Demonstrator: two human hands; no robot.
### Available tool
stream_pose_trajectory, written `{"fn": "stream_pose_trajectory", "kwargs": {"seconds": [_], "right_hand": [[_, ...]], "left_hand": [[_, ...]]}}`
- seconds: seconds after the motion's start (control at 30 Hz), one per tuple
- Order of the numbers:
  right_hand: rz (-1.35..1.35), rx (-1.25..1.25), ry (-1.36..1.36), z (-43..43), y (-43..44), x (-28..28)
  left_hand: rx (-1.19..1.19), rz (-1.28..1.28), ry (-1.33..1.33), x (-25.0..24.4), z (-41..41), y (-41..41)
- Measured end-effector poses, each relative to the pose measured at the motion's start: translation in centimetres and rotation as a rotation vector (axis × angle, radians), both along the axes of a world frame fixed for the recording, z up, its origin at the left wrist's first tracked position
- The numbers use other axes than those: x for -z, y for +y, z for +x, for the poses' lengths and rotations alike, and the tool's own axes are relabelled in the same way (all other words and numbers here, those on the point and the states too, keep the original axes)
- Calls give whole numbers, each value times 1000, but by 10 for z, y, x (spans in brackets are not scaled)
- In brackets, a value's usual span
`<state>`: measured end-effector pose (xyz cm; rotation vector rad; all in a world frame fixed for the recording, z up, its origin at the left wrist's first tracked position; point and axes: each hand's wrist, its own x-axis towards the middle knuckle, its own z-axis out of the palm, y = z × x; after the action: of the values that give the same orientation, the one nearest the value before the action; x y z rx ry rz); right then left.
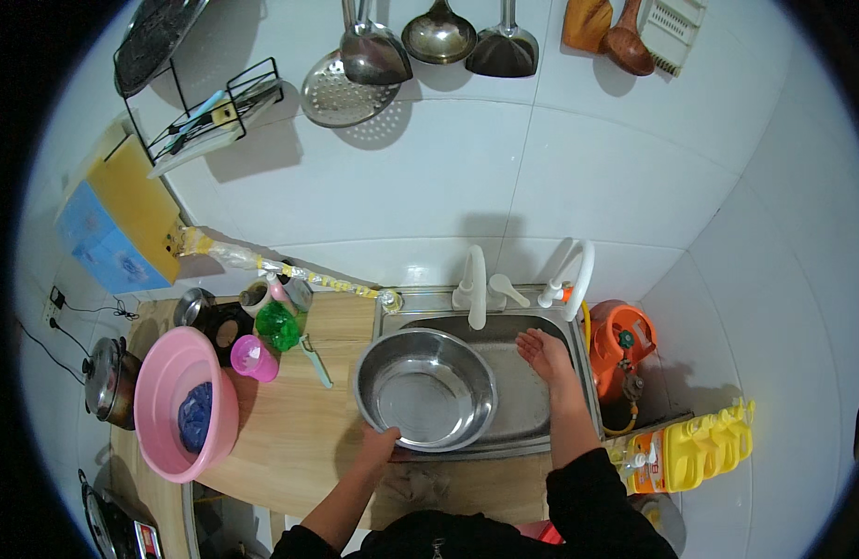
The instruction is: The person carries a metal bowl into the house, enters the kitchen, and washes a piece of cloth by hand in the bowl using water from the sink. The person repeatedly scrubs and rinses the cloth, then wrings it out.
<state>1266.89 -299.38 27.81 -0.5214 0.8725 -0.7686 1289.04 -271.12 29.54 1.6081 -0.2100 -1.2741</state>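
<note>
A wide stainless steel basin [422,398] rests over the left part of the metal sink [520,391], its left side reaching to the wooden counter. With the thumb over its near rim, my left hand [382,441] grips the basin at the lower left. My right hand [545,355] hovers above the right side of the sink, palm up, fingers extended, holding nothing. A white faucet [475,286] curves over the sink between the basin and that hand. Some shallow clear water may lie in the basin; the glare makes it hard to tell.
Left on the counter [289,433] stand a pink tub [223,412] holding a blue bag, a pink cup [253,358], a green bottle [277,325] and a peeler [316,361]. An orange gas cylinder [621,342] and yellow oil jugs [695,451] stand right. Ladles [440,31] hang above.
</note>
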Motion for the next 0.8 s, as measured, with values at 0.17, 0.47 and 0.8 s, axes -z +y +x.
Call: {"fn": "stream_pose_trajectory", "kwargs": {"seconds": [0.17,0.47,0.8], "right_hand": [[93,216,-16,23,-57,51],[58,269,-217,50,-84,23],[100,-431,348,51,2,74]], "left_hand": [[3,110,-50,20,-20,-38],[158,214,-11,57,-12,-55],[180,287,132,46,-19,-72]]}}
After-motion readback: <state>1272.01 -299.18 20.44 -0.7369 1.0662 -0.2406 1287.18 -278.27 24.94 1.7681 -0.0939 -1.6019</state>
